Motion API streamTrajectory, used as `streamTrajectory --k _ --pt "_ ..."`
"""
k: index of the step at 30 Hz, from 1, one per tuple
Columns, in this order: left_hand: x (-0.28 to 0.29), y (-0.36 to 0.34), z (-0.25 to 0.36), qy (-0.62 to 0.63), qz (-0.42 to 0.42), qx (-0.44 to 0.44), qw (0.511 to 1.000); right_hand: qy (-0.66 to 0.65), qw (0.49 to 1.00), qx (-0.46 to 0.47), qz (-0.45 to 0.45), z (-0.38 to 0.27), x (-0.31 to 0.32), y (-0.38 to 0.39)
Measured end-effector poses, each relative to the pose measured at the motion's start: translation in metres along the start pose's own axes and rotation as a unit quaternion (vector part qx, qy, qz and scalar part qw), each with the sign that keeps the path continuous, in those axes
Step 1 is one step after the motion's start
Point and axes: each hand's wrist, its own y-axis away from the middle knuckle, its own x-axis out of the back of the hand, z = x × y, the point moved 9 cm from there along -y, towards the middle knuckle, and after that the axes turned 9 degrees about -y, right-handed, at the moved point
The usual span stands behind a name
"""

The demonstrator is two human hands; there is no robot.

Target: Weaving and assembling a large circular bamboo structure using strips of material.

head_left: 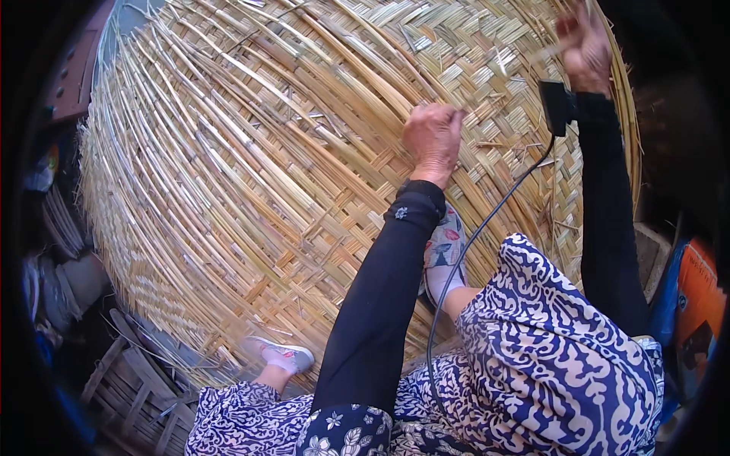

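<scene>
A large mat of split yellow-tan cane strips (pixel 487 68) spreads under me, tightly woven at the far right. On the left, long loose strips (pixel 198 144) fan out from the weave, side by side. My left hand (pixel 433 140) is closed over the strips near the middle of the mat, thumb against the fingers; what they grip is hidden. Farther right, near the mat's far right edge, my right hand (pixel 589 61) is raised and blurred by motion. Whether its fingers hold anything does not show.
A black box-shaped device (pixel 557 108) sits at my right wrist, its cable (pixel 487 216) running down across my lap. My shoes (pixel 285 353) rest on the mat. Lower left lies a slatted wooden piece (pixel 141 387); an orange bag (pixel 699 292) stands at the right.
</scene>
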Motion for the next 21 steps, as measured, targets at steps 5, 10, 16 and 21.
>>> streamTrajectory --k 5,10,16,21 --pt "-0.016 0.036 -0.086 0.448 0.121 0.425 0.777 0.488 0.803 -0.197 -0.28 0.129 -0.108 0.056" --pt "-0.017 0.023 -0.076 0.435 0.116 0.408 0.794 0.667 0.694 -0.092 -0.254 0.178 -0.069 0.086" --pt "-0.001 -0.003 -0.062 0.114 0.032 0.322 0.939 0.284 0.851 -0.361 -0.255 0.179 -0.069 0.106" --pt "-0.017 -0.03 -0.034 -0.08 -0.106 0.12 0.984 0.126 0.851 -0.453 -0.231 0.191 -0.088 0.125"
